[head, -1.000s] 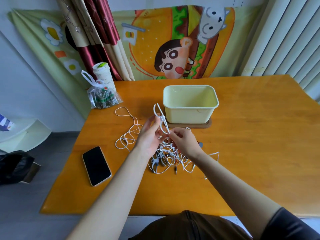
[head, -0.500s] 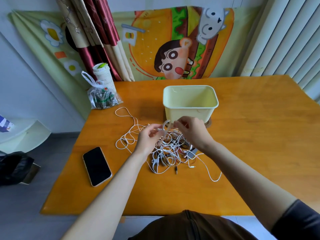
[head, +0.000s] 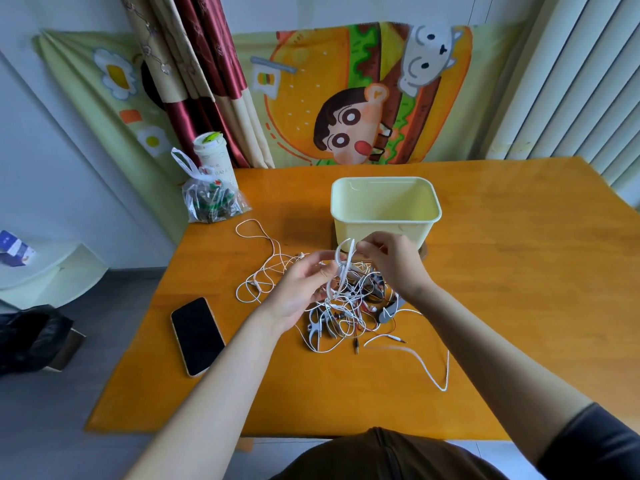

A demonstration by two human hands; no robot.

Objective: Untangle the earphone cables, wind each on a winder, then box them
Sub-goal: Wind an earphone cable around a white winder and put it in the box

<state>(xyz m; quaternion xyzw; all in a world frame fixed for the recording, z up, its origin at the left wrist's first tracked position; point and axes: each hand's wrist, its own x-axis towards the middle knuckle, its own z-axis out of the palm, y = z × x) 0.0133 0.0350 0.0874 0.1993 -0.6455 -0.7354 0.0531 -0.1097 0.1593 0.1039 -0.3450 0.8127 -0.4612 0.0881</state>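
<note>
**Table holdings, near edge to far wall**

One flat black rectangular smartphone lay screen-up near the left edge of one orange wooden table. One tangled heap of thin white earphone cables lay mid-table; the number of cables could not be told. At least two grey plastic winders showed within the heap. Above it, one left hand and one right hand each pinched one raised white cable loop. Behind them stood one pale yellow open plastic box. At the far left corner were one clear plastic bag and one white lidded cup.
</note>
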